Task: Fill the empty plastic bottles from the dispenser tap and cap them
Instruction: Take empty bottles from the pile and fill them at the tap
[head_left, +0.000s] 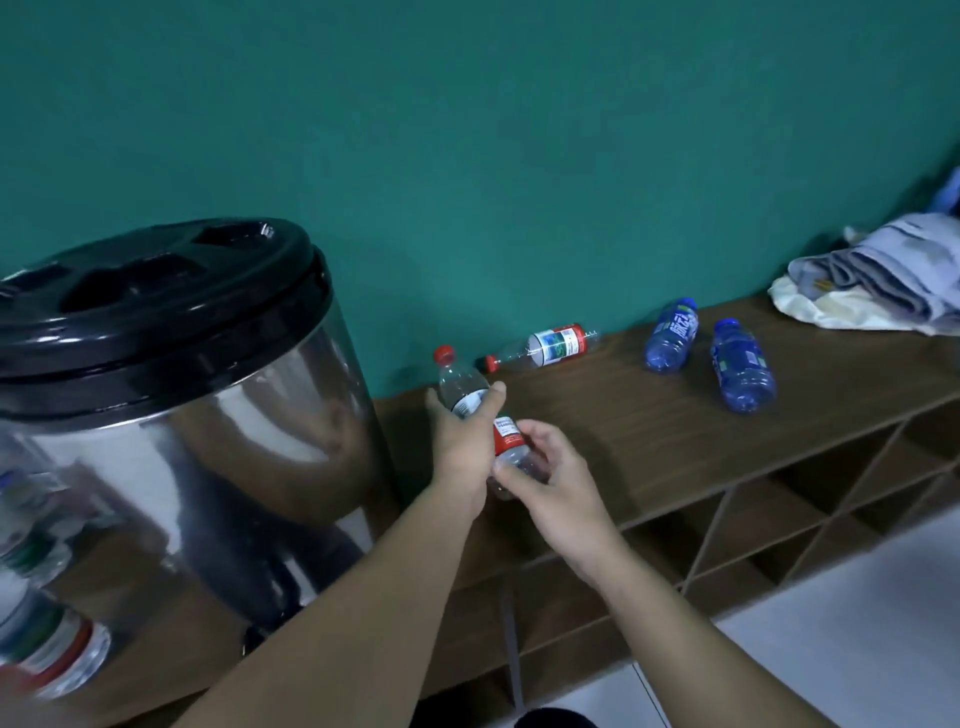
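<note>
Looks like the pick-up stage: the left hand (460, 441) is wrapped around the middle of a clear bottle (470, 397), thumb and fingers curled round the label. The right hand (545, 467) pinches its base end, fingers curled round the bottom. So both hands have hold of the same bottle, held up over the shelf (623, 431) near its back edge, just right of the dispenser (182, 415).

The bottle's long axis runs diagonally, with the red cap (444, 354) pointing up and away toward the wall and the base pointing down toward the person. Cap's on and it looks empty to me, though I can't be sure.

My guess at the next move: twist off the cap, then get the mouth under the tap. That means swinging the bottle left and down, since the tap seems to be low on the dispenser front, and I can't really make it out here.

Other stuff waiting on the shelf: another clear bottle (543, 347) lies on its side along the back edge with its cap pointing left, and two blue bottles (670, 335) (743, 366) lie further right. There's a pile of cloth (878, 283) at the far right end. Bottom left there's something blurry, maybe more bottles, can't tell.
</note>
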